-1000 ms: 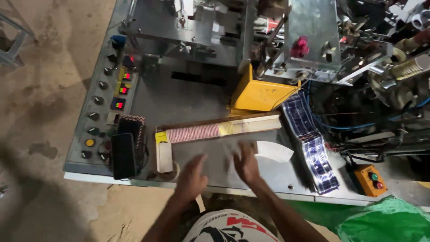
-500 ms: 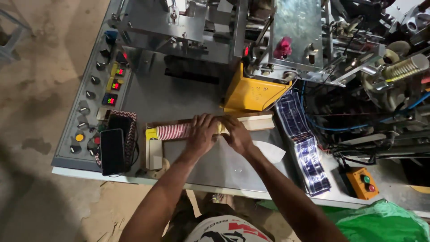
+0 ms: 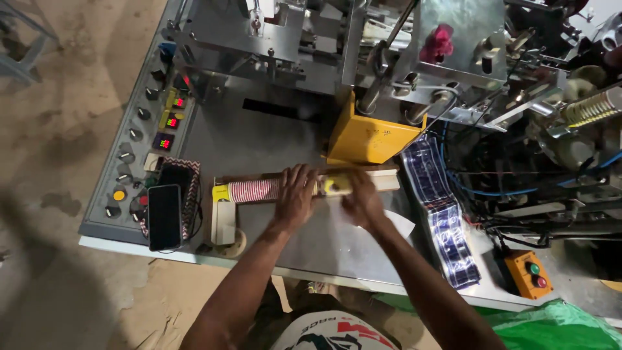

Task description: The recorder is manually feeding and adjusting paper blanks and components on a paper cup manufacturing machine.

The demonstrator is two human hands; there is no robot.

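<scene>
Head view: a second ago both hands hovered open above the bare table, short of the row of nested paper cups (image 3: 256,190); half a second ago they had closed in on it; now the left hand (image 3: 297,193) is wrapped over the top of the row, fingers curled down its far side, and the right hand (image 3: 359,198) grips its yellowish end just beside the left; so the row is seized at its right-hand part and looks ready to be lifted or slid. The row lies flat in a wooden trough, long axis across the table, running from under the hands out to their left; its yellow-rimmed end (image 3: 220,192) points away to the left, toward a dark phone (image 3: 164,216) beyond the left hand. A yellow housing (image 3: 369,137) stands just past the knuckles.
</scene>
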